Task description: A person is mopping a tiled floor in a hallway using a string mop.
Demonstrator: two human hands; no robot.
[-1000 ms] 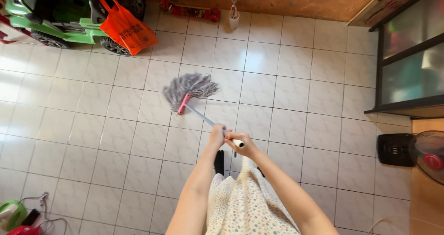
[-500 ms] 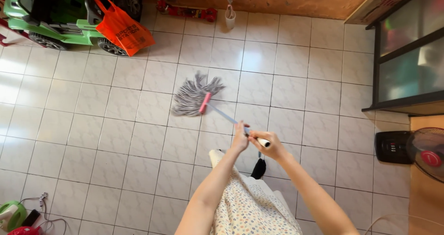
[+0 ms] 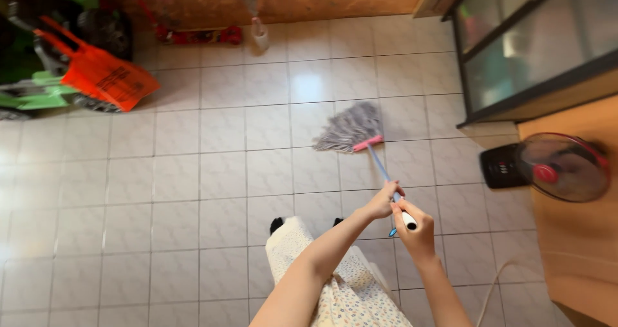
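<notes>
I hold a mop with both hands. Its grey string head (image 3: 349, 128) lies flat on the white tiled floor (image 3: 212, 172), joined by a pink collar to a thin blue handle (image 3: 380, 166) with a white end cap. My left hand (image 3: 381, 201) grips the handle lower down. My right hand (image 3: 412, 232) is closed around the handle's top end, just behind the left. The mop head rests ahead and a bit to the left of my hands.
An orange dustpan (image 3: 103, 76) leans on a green toy vehicle (image 3: 38, 89) at the far left. A small fan (image 3: 557, 166) stands on the right by a wooden surface. A glass-fronted cabinet (image 3: 534, 50) fills the upper right. A red object (image 3: 199, 36) lies along the back wall.
The mop head has slid rightward across the tiles, and my hands have followed to the right. My view has turned right too, showing more of the fan.
</notes>
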